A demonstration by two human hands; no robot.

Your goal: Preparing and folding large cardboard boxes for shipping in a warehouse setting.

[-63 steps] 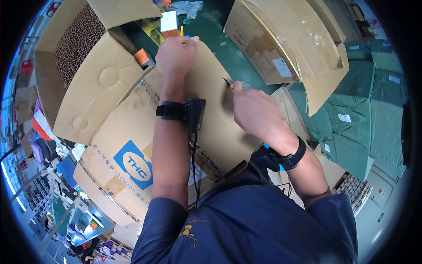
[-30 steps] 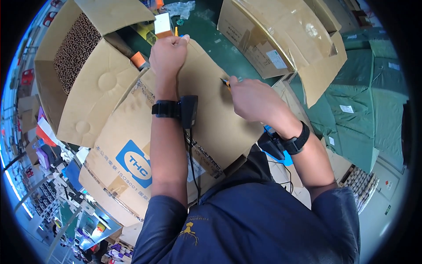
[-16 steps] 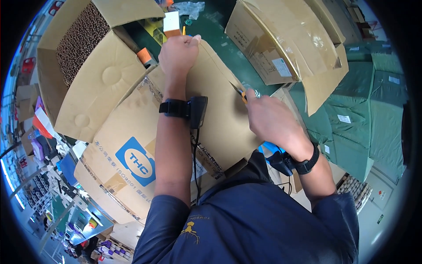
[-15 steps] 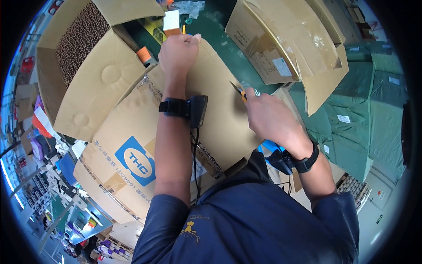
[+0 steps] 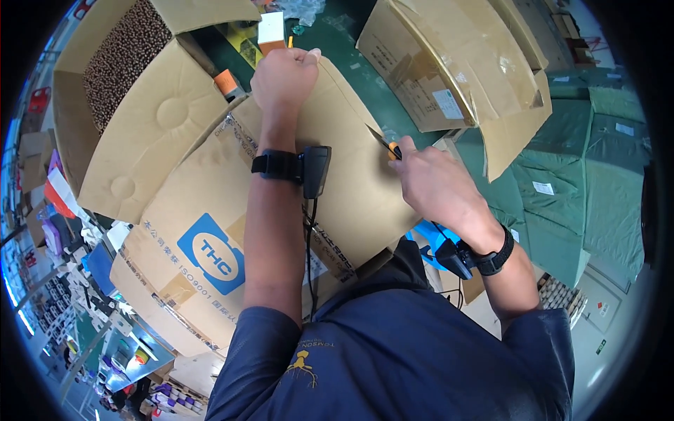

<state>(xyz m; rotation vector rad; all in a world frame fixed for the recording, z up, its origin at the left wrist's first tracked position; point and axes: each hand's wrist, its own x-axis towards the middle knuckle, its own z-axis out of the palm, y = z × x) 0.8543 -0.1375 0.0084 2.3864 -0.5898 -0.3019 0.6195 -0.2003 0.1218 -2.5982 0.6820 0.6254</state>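
Observation:
A large closed cardboard box (image 5: 203, 210) with a blue logo lies in front of me. My left hand (image 5: 282, 77) grips its far top edge, fingers curled over the rim. My right hand (image 5: 437, 184) is closed on a small orange-handled knife (image 5: 385, 144), its blade touching the box's right edge. Both wrists carry black straps with small devices.
An open cardboard box (image 5: 126, 91) stands at the left, another open box (image 5: 449, 70) at the upper right. Small orange and white packages (image 5: 270, 31) lie on the green table behind. Folded green bags (image 5: 583, 189) are stacked at the right.
My right hand with the knife has slid toward me along the box's right edge. My left hand stays on the far rim.

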